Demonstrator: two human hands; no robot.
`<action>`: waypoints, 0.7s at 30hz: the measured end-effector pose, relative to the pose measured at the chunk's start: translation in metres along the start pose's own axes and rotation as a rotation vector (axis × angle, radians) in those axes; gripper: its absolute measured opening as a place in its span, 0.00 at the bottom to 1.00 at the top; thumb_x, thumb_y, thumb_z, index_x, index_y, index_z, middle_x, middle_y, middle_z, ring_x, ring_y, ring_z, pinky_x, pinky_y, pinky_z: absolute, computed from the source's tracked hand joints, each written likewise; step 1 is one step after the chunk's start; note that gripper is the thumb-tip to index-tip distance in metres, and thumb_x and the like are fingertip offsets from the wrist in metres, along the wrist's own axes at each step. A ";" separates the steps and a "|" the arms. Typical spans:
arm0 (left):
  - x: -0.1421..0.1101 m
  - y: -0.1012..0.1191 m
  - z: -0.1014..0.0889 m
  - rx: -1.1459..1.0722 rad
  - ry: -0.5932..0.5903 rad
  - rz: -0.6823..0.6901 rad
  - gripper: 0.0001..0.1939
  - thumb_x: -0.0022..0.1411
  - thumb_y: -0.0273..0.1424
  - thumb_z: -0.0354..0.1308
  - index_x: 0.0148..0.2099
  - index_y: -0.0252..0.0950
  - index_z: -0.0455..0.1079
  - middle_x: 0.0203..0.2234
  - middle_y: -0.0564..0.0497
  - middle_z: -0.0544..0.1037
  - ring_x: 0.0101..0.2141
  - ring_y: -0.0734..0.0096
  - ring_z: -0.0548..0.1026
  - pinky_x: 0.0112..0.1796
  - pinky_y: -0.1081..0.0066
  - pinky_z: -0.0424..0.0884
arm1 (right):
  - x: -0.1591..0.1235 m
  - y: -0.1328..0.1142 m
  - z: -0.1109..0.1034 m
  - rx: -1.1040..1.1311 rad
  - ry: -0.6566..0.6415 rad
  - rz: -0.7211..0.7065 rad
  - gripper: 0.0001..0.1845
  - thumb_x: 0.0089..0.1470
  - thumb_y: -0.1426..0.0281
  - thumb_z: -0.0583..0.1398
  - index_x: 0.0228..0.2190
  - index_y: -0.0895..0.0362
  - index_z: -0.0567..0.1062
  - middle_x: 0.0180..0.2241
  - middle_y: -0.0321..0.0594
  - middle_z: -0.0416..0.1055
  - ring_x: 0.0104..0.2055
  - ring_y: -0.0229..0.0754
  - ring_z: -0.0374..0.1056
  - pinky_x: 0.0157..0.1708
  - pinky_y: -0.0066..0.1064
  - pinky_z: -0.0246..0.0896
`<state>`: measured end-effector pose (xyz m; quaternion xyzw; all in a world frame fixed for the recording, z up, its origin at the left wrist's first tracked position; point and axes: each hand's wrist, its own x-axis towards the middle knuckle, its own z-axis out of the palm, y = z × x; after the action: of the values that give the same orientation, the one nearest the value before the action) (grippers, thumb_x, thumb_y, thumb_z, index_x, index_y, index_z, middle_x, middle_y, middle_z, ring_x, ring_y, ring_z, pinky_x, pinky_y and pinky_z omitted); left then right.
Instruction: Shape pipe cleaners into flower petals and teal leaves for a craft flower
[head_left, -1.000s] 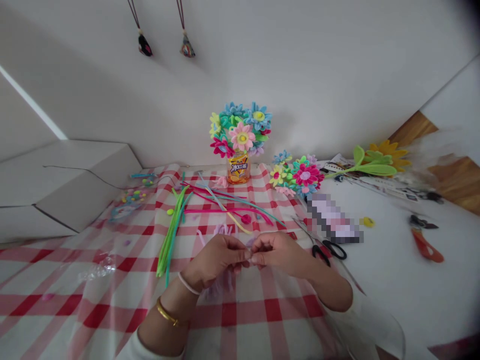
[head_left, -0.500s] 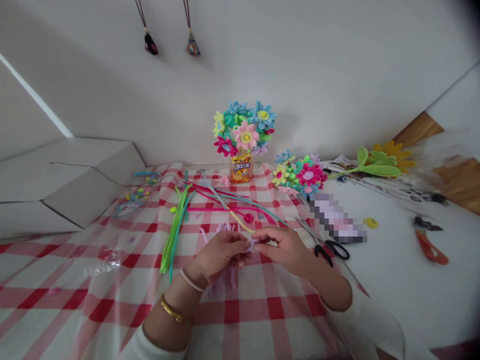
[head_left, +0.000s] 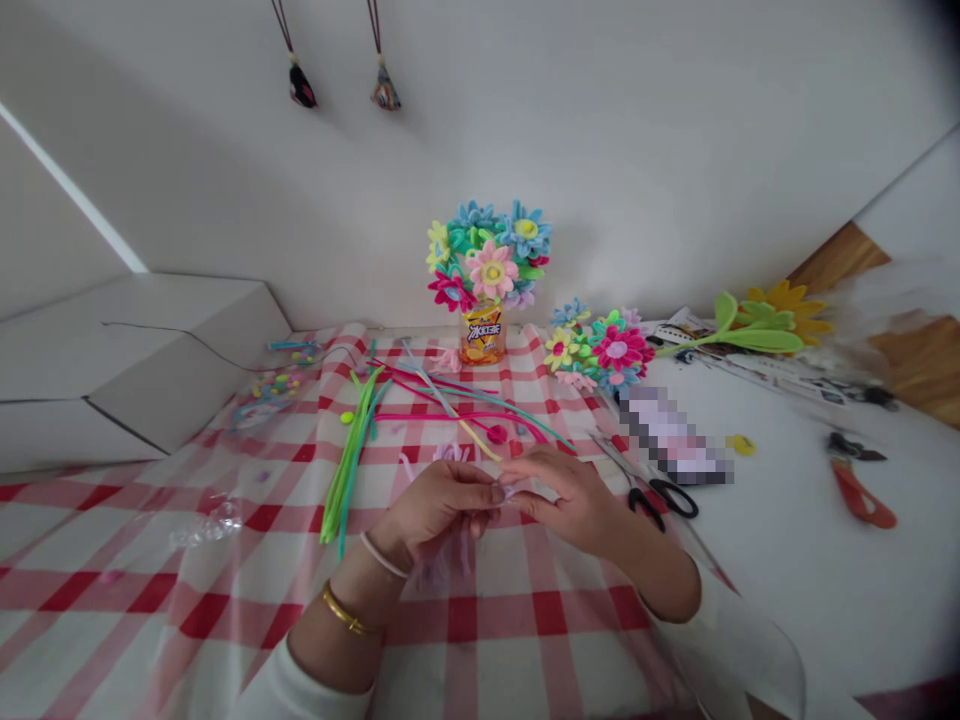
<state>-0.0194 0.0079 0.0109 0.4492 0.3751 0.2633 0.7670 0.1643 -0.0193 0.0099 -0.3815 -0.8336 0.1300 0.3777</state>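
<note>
My left hand (head_left: 442,502), with a pale band and a gold bracelet at the wrist, pinches a small lilac pipe cleaner (head_left: 511,490) between thumb and forefinger. From the other side, the thumb and fingers of my right hand (head_left: 576,497) close on the same piece, which is mostly hidden by the fingertips. Loose lilac pipe cleaners (head_left: 444,568) lie on the cloth under and behind my left hand. Just beyond the fingers ends a pale yellow pipe cleaner (head_left: 480,440). Green pipe cleaners (head_left: 351,465) lie in a bunch to the left.
A bottle (head_left: 482,335) holding fuzzy flowers stands at the back of the checked tablecloth (head_left: 510,660). More flowers (head_left: 616,350) lie right of it. Black-handled scissors (head_left: 649,498), a blurred-out phone (head_left: 675,437) and orange-handled pliers (head_left: 859,490) are on the right. A white box (head_left: 217,390) sits left.
My right hand has shifted slightly, its fingers lying a little flatter over the lilac piece. My left hand keeps its pinch in nearly the same place.
</note>
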 end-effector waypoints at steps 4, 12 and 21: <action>-0.001 0.002 0.001 -0.019 -0.030 -0.009 0.08 0.43 0.30 0.65 0.25 0.28 0.73 0.15 0.53 0.71 0.13 0.82 0.64 0.18 0.78 0.55 | 0.000 0.001 0.000 -0.012 0.007 -0.018 0.13 0.52 0.70 0.58 0.41 0.49 0.72 0.35 0.38 0.75 0.41 0.43 0.69 0.43 0.38 0.63; -0.001 0.003 -0.001 0.009 -0.054 -0.032 0.09 0.42 0.30 0.65 0.25 0.28 0.73 0.16 0.51 0.72 0.13 0.82 0.64 0.18 0.77 0.55 | -0.001 0.001 0.000 0.085 0.037 0.000 0.13 0.51 0.72 0.59 0.40 0.49 0.72 0.30 0.35 0.76 0.39 0.43 0.70 0.44 0.37 0.62; -0.001 0.002 0.003 0.268 0.066 0.145 0.10 0.48 0.33 0.61 0.24 0.30 0.70 0.15 0.53 0.69 0.16 0.80 0.64 0.19 0.76 0.55 | -0.001 -0.011 0.003 0.155 0.087 0.251 0.15 0.46 0.75 0.59 0.38 0.52 0.64 0.30 0.37 0.75 0.39 0.44 0.70 0.41 0.38 0.62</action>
<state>-0.0179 0.0072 0.0138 0.5644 0.3983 0.2804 0.6665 0.1565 -0.0269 0.0126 -0.4578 -0.7497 0.2236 0.4223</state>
